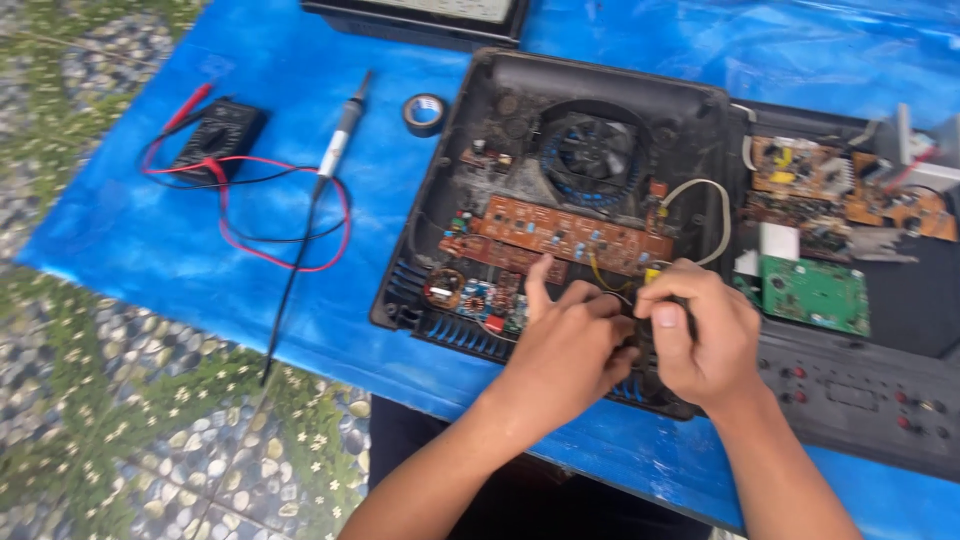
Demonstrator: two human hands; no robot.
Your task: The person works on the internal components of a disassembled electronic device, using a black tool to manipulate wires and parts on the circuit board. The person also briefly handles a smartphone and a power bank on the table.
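Where the two hands meet at lower centre of the frame, the left hand and right hand pinch thin wires at the near edge of the open black case. Both sets of fingers are bunched together on something small between them; what exactly they clamp I cannot tell. Such leads look limp, light and easily torn from their joints, so they are best held by the insulation, close to the ends.

Just beyond lies a brown board, stiff, brittle-looking and studded with small parts; its edges seem the safe hold. Further in sits a round dusty fan. A green board lies at right.

On the blue crinkled worktop at upper left rest a soldering iron, a black meter with red and black leads, and a tape roll.
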